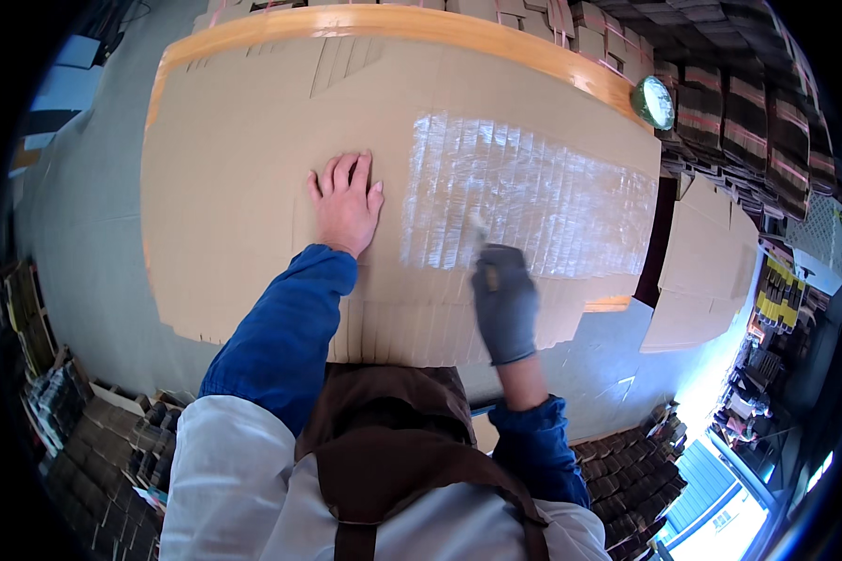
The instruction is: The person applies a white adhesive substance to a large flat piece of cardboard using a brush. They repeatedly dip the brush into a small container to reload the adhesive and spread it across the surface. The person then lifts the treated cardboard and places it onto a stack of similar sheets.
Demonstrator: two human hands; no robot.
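Mid-frame, I saw the left hand [348, 208] flat on cardboard [243, 187], grip loose; the right hand [505, 304] clutched a blurry thing [478, 222] over a shiny patch [571, 206].

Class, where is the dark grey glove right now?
In the head view, the dark grey glove is on the person's right hand, right of centre, at the lower edge of the shiny patch on the cardboard.
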